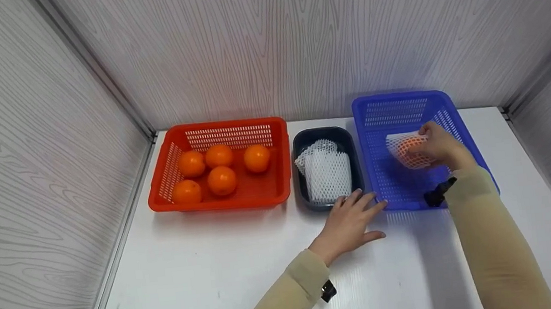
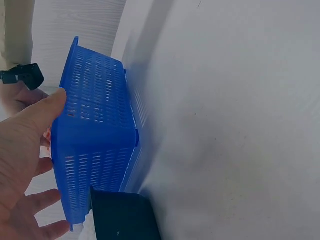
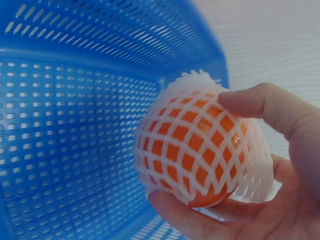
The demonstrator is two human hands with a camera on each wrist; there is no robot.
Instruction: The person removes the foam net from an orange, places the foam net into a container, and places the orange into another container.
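Observation:
An orange in a white foam net [image 3: 192,145] is gripped by my right hand [image 1: 441,147], thumb on one side and fingers curled beneath. That hand holds it inside the blue basket [image 1: 397,193], whose perforated floor shows behind the fruit. My left hand [image 1: 347,226] is spread, palm down, at the front of the dark tray [image 1: 332,206] and the blue basket's near left corner. Its fingers are apart and hold nothing. White foam nets [image 1: 329,174] lie in the dark tray, one crumpled behind a flatter one.
On the left stands a red basket [image 1: 239,202] with several bare oranges [image 1: 222,180]. All three containers stand in a row near the back wall [image 1: 269,47] on a white table [image 1: 205,269]. Side panels close off the left and right.

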